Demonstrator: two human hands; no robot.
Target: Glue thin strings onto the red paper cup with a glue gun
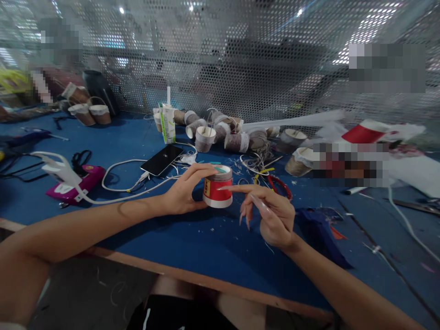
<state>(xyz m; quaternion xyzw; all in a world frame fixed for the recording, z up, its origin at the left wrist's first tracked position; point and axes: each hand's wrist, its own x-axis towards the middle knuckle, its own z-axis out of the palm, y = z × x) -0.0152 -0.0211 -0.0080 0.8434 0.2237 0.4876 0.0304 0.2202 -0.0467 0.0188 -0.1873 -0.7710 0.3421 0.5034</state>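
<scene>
Head view here, looking down at a blue surface that's pretty cluttered. The left hand is wrapped around a small red cup with a yellow label patch on its side and a brownish band round the top, thumb low and fingers curled over the rim, so it's gripping the cup. The cup is standing upright on the surface, right in the middle of the view, just in front of the person. The right hand is loose and holding nothing: index finger stretched out with its long nail touching the cup's side, the other fingers hanging bent.

Behind the cup there's a black phone lying flat with a white cable plugged in, looping off to the left toward a pink case with a white charger sitting on it. Further back, a heap of brown wrapped cups lying on their sides against a perforated metal screen, plus a small drink carton with a straw standing upright at the left end of the heap. Red-handled scissors lie just right of the cup, near the right hand, with bits of string and scraps scattered about. A dark blue tool lies right of the right hand; can't tell exactly what it is.
</scene>
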